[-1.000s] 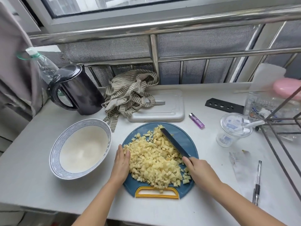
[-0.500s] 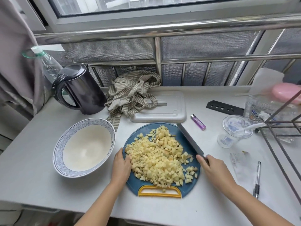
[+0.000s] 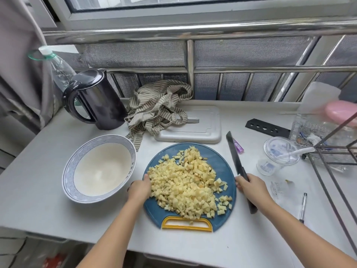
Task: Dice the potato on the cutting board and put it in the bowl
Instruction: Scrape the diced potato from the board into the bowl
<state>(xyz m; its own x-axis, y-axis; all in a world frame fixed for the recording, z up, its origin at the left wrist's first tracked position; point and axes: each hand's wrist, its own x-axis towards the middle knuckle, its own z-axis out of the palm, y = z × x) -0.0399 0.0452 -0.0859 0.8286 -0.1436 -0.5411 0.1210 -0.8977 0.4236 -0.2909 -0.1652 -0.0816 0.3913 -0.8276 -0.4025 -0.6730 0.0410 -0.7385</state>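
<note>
1. Left hand (image 3: 140, 187) sits at the left rim of the cutting board (image 3: 222, 165), forearm reaching in from below. The thumb lies on top of the rim, touching the pile, and the fingers curl down over the edge, gripping the board.
2. Right hand (image 3: 251, 188) is closed round the knife (image 3: 234, 153) handle, just right of the board. The dark blade points away over the counter (image 3: 38, 190), clear of the board.
3. Potato (image 3: 185, 182) is fully diced into small pale yellow cubes, heaped mid-board. A few strays lie near the right edge and one on the yellow handle (image 3: 186, 222).
4. Bowl (image 3: 66, 171), white inside with a blue patterned rim, stands just left of the board beside the left hand.
</note>
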